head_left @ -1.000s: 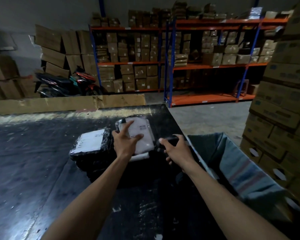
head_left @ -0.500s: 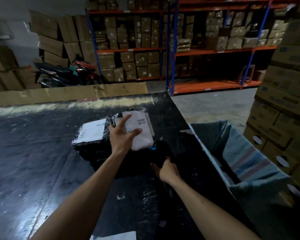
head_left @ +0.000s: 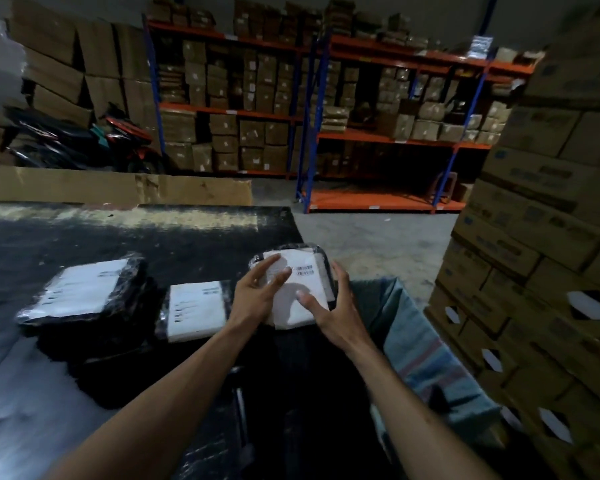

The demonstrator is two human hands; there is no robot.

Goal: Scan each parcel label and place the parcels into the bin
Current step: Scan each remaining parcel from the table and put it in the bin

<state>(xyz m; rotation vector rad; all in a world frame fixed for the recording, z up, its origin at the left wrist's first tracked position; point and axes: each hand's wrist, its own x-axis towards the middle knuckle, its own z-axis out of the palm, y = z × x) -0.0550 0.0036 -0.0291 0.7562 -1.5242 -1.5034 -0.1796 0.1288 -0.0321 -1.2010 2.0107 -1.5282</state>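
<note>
A black plastic parcel with a white barcode label is lifted over the table's right edge, held between both hands. My left hand lies on its left side with fingers across the label. My right hand grips its right edge, thumb on the label. Two more labelled black parcels lie on the dark table: one just left of my left hand, another on top of a black stack further left. The bin, a grey-blue woven sack, hangs open right of the table. No scanner can be made out.
Stacked cardboard cartons stand close on the right, behind the sack. A long cardboard sheet lines the table's far edge. Blue and orange shelving racks full of boxes and a parked motorbike fill the background.
My right hand came up from the table's near side and took the parcel's right edge. The parcel has risen off the stack and moved right toward the sack, uncovering another labelled parcel.
</note>
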